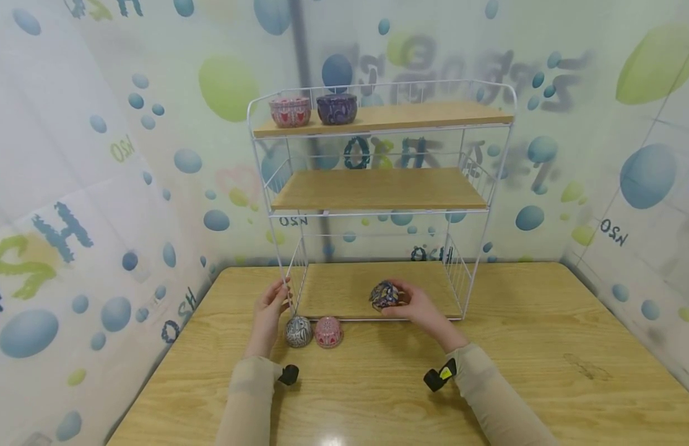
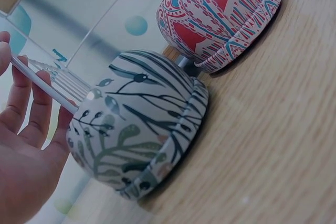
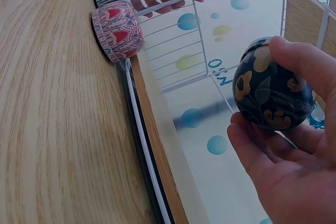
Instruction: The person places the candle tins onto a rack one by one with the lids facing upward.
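Note:
In my right hand (image 1: 416, 305) is a small dark bowl with a yellow and orange flower pattern (image 3: 273, 90), gripped between thumb and fingers above the front of the bottom shelf. My left hand (image 1: 270, 305) holds the white wire post (image 2: 44, 85) at the rack's front left, thumb on one side and fingers on the other. Just beside that hand, a white bowl with dark green leaves (image 2: 139, 124) lies upside down on the table. Right of it sits an upside-down pink bowl with red hearts (image 1: 328, 332), close to the rack's front edge.
A three-tier rack with wooden shelves (image 1: 377, 189) stands on the wooden table (image 1: 366, 396) against a printed curtain. On its top shelf, at the left, a pink heart-patterned bowl (image 1: 291, 113) and a purple bowl (image 1: 337, 109) stand upright side by side.

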Demonstrator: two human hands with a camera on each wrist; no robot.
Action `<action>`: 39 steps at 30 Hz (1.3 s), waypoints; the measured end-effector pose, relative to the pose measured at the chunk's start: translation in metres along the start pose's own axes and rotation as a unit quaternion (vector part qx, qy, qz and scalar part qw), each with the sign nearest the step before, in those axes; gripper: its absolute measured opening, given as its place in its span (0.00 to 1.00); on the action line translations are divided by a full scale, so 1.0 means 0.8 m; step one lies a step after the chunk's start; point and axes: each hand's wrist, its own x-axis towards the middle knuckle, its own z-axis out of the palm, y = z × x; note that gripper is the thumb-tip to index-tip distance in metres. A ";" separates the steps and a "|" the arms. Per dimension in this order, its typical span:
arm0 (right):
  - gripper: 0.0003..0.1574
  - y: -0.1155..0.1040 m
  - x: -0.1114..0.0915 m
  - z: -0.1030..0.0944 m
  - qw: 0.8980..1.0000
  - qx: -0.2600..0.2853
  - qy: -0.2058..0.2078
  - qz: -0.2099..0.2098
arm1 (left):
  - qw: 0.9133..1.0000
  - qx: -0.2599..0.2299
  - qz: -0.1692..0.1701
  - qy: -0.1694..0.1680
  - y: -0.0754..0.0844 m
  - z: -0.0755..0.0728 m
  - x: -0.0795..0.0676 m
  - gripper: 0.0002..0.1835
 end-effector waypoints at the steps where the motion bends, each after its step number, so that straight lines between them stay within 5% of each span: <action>1: 0.51 -0.001 0.000 0.000 1.000 0.008 -0.001 0.008 | 1.000 0.004 0.001 -0.002 0.001 0.000 -0.001 0.17; 12: 0.50 -0.001 -0.002 0.002 0.999 0.041 0.004 0.035 | 1.000 0.010 0.007 0.007 -0.026 -0.008 0.009 0.14; 39: 0.48 -0.003 0.001 0.003 0.999 0.045 0.002 0.031 | 1.000 0.013 0.020 0.005 -0.023 -0.006 0.011 0.21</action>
